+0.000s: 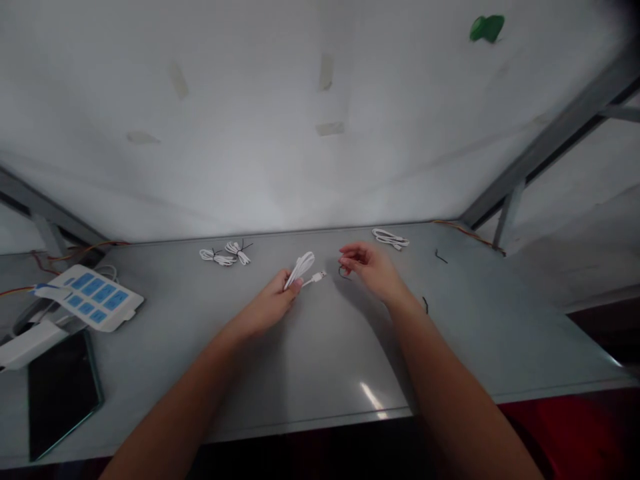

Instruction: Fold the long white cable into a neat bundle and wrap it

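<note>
1. Where the grey metal table [320, 373] comes nearest the camera, its front edge is bare, and both forearms reach over it so that the work sits mid-table.
2. At the near left corner lies a flat black tablet [60, 393], face up and well apart from the hands; just behind it is a white power strip with blue sockets [95, 297], with its cord and some red and orange wires trailing off the left edge.
3. At mid-table the left hand [270, 308] is closed around a folded bundle of white USB cable [300, 268], pinching the loops so they stay gathered; the plug end [319, 275] pokes out to the right, free of the grip.
4. Just beside that plug, the right hand [373, 270] is narrow, fingertips pinched on a small dark wire twist tie [344, 272], held near the bundle.
5. Two more loose dark ties [440, 256] lie near the right wrist, within easy reach.
6. Farther back, two tied white cable bundles [225, 255] sit together at the left, and another white cable coil [391, 238] lies at the right by the back edge; whether that one is tied I cannot tell.
7. Beyond stands a plain white wall panel [300, 133] with tape scraps and a green tag [487, 28].
</note>
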The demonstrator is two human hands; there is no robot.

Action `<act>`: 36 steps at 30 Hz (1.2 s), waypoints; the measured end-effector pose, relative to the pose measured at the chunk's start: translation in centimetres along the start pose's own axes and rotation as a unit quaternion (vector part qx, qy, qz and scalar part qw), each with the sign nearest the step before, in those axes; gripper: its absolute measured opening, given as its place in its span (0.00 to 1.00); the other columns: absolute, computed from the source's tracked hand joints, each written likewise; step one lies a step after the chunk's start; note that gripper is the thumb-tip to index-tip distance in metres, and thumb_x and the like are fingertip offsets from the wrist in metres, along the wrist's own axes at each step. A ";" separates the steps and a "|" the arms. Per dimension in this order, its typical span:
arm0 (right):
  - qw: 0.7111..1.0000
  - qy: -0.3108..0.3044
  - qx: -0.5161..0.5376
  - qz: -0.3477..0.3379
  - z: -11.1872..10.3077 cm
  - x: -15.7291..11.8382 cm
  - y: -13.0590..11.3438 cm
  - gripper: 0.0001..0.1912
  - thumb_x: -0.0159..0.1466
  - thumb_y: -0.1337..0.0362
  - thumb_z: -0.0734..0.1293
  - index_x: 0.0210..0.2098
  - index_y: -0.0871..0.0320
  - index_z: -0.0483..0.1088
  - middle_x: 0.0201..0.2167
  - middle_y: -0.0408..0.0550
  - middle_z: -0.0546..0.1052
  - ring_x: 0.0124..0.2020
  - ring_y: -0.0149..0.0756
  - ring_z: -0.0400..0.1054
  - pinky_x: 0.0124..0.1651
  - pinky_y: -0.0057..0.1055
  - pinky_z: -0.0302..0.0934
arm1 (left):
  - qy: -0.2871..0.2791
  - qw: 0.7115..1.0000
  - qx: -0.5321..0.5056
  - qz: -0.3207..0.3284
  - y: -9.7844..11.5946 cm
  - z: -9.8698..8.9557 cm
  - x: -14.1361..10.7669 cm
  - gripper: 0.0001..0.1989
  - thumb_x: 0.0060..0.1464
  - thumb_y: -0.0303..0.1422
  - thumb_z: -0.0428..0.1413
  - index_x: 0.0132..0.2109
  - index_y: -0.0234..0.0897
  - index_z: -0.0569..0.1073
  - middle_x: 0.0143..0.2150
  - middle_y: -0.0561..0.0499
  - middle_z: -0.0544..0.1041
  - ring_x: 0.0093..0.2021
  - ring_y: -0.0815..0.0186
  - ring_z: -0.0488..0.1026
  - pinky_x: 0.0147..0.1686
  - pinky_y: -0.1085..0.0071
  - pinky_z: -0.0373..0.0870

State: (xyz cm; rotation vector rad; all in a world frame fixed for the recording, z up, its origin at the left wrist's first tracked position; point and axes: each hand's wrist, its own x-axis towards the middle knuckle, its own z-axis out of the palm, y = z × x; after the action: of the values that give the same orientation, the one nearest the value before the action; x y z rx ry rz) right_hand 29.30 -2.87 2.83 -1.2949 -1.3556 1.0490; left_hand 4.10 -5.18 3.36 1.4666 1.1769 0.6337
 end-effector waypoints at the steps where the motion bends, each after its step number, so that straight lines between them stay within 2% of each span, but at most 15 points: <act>1: 0.999 -0.003 0.036 0.010 0.4 -0.1 -0.2 0.14 0.57 0.59 0.73 0.40 0.57 0.73 0.32 0.47 0.78 0.30 0.36 0.74 0.40 0.35 0.69 | -0.005 0.998 -0.054 0.007 0.0 -0.1 0.1 0.16 0.63 0.49 0.52 0.38 0.42 0.65 0.26 0.56 0.63 0.24 0.68 0.59 0.24 0.71 0.56; 3: 0.995 0.003 0.094 0.035 1.1 -0.3 -0.5 0.15 0.54 0.59 0.76 0.38 0.56 0.74 0.32 0.46 0.78 0.31 0.36 0.76 0.42 0.37 0.71 | -0.005 0.989 -0.148 0.023 0.1 0.0 0.4 0.17 0.60 0.48 0.56 0.35 0.42 0.64 0.26 0.57 0.60 0.22 0.70 0.55 0.23 0.72 0.53; 6: 0.989 0.019 0.133 0.060 1.7 -0.5 -0.8 0.15 0.52 0.61 0.77 0.38 0.54 0.73 0.32 0.45 0.78 0.33 0.37 0.79 0.44 0.37 0.72 | -0.011 0.969 -0.244 0.030 0.3 0.1 0.5 0.16 0.56 0.46 0.61 0.39 0.40 0.68 0.28 0.56 0.62 0.23 0.72 0.56 0.24 0.72 0.55; 12: 0.992 0.035 0.110 0.046 3.4 -0.4 0.4 0.11 0.55 0.63 0.74 0.37 0.54 0.72 0.31 0.45 0.78 0.33 0.37 0.79 0.41 0.35 0.72 | -0.042 0.952 -0.302 0.000 -0.3 0.1 0.8 0.20 0.52 0.41 0.66 0.43 0.37 0.67 0.34 0.54 0.66 0.28 0.72 0.60 0.27 0.73 0.59; 15: 0.997 0.071 0.021 0.005 3.9 0.2 1.6 0.08 0.60 0.63 0.69 0.39 0.55 0.71 0.30 0.45 0.78 0.32 0.37 0.76 0.40 0.35 0.71 | -0.054 0.942 -0.331 -0.016 -0.4 0.1 0.8 0.21 0.50 0.38 0.68 0.45 0.37 0.66 0.32 0.56 0.63 0.26 0.73 0.58 0.26 0.74 0.58; 18: 0.990 0.108 -0.087 -0.024 3.8 0.8 2.7 0.05 0.62 0.66 0.67 0.39 0.56 0.72 0.33 0.47 0.78 0.35 0.38 0.73 0.44 0.38 0.68 | -0.065 0.934 -0.349 -0.036 -0.1 0.0 0.7 0.20 0.52 0.36 0.67 0.43 0.38 0.65 0.31 0.57 0.61 0.25 0.74 0.56 0.26 0.75 0.57; 20: 0.984 0.117 -0.134 -0.028 3.6 1.1 3.1 0.04 0.61 0.70 0.66 0.36 0.57 0.73 0.36 0.49 0.78 0.39 0.40 0.72 0.49 0.40 0.66 | -0.069 0.933 -0.350 -0.049 0.0 0.0 0.7 0.19 0.54 0.38 0.66 0.42 0.38 0.64 0.30 0.58 0.61 0.25 0.75 0.55 0.25 0.76 0.56; 22: 0.969 0.108 -0.220 -0.032 3.4 1.3 3.3 0.06 0.61 0.73 0.65 0.35 0.57 0.73 0.38 0.52 0.78 0.42 0.42 0.71 0.51 0.40 0.64 | -0.069 0.934 -0.346 -0.063 0.0 0.0 0.8 0.19 0.57 0.44 0.64 0.41 0.38 0.64 0.30 0.58 0.60 0.24 0.75 0.54 0.24 0.77 0.55; 25: 0.926 0.073 -0.367 -0.038 3.2 1.2 3.2 0.10 0.62 0.75 0.64 0.38 0.59 0.75 0.40 0.57 0.79 0.44 0.45 0.72 0.51 0.41 0.63 | -0.067 0.934 -0.344 -0.074 -0.2 0.0 1.0 0.25 0.59 0.56 0.57 0.42 0.38 0.65 0.28 0.59 0.59 0.22 0.75 0.52 0.22 0.77 0.54; 27: 0.910 0.053 -0.409 -0.039 3.1 1.1 3.1 0.12 0.62 0.76 0.64 0.40 0.61 0.76 0.41 0.60 0.79 0.44 0.47 0.73 0.50 0.40 0.63 | -0.062 0.935 -0.342 -0.063 -0.4 0.1 1.1 0.27 0.58 0.59 0.57 0.43 0.37 0.66 0.28 0.59 0.58 0.22 0.75 0.51 0.23 0.77 0.54; 29: 0.911 0.038 -0.409 -0.041 3.1 0.8 3.1 0.13 0.62 0.76 0.64 0.43 0.62 0.77 0.42 0.61 0.79 0.43 0.47 0.73 0.49 0.39 0.64 | -0.050 0.940 -0.335 -0.043 -0.6 0.1 1.2 0.27 0.57 0.58 0.58 0.44 0.37 0.68 0.28 0.59 0.58 0.22 0.75 0.51 0.23 0.77 0.54; 32: 0.930 0.027 -0.363 -0.053 3.4 0.4 3.0 0.14 0.64 0.75 0.62 0.44 0.61 0.77 0.44 0.60 0.79 0.44 0.44 0.74 0.50 0.37 0.65 | -0.024 0.952 -0.307 -0.004 -0.9 0.2 1.4 0.28 0.58 0.57 0.59 0.48 0.36 0.70 0.29 0.58 0.57 0.23 0.74 0.51 0.23 0.76 0.53; 36: 0.948 0.026 -0.309 -0.077 4.3 0.0 2.6 0.13 0.67 0.72 0.61 0.39 0.59 0.78 0.40 0.54 0.79 0.42 0.41 0.73 0.49 0.36 0.65 | 0.037 0.983 -0.166 0.074 -1.1 0.3 1.6 0.27 0.60 0.57 0.57 0.50 0.38 0.73 0.28 0.56 0.60 0.25 0.71 0.55 0.24 0.74 0.54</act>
State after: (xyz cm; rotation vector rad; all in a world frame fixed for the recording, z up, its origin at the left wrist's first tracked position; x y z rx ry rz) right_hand 25.54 -2.59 -0.46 -1.6118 -1.7926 0.4827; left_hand 4.62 -3.95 1.88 1.2604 0.9694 0.9455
